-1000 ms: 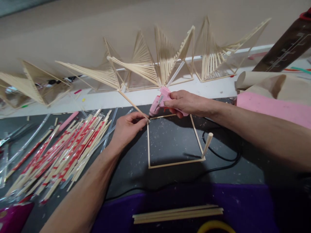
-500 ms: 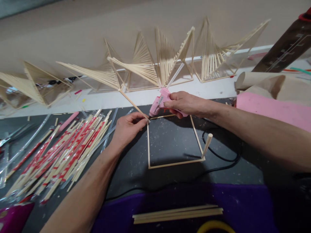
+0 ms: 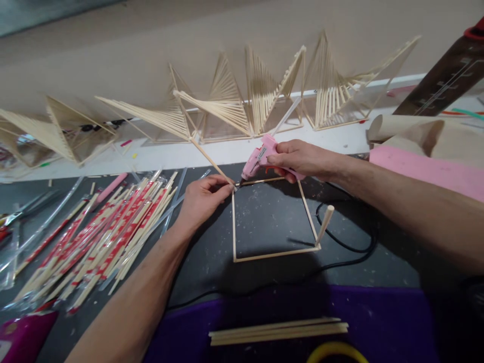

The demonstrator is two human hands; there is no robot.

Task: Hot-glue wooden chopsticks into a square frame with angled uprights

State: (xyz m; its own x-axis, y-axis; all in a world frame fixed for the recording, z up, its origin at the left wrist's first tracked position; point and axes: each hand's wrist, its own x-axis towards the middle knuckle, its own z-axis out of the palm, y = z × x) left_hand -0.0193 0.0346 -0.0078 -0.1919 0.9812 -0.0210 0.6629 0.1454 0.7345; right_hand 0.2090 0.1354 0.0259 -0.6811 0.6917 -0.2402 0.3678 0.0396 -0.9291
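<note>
A square frame of thin wooden sticks (image 3: 273,254) lies flat on the dark table. My left hand (image 3: 202,199) pinches a slanted chopstick (image 3: 212,161) whose lower end meets the frame's far left corner. My right hand (image 3: 302,160) grips a pink glue gun (image 3: 260,158), its nozzle touching that same corner. Another chopstick (image 3: 324,225) stands tilted at the frame's near right corner.
A heap of wrapped chopsticks (image 3: 102,237) lies at the left. Several finished twisted stick sculptures (image 3: 260,96) line the white ledge by the wall. Loose sticks (image 3: 278,331) rest on purple cloth (image 3: 378,317) near me. A black cord (image 3: 340,252) loops right; pink foam (image 3: 427,169) sits far right.
Both hands hold their grip at the frame's corner. The view has shifted slightly; the glue gun sits a little further right in the picture.
</note>
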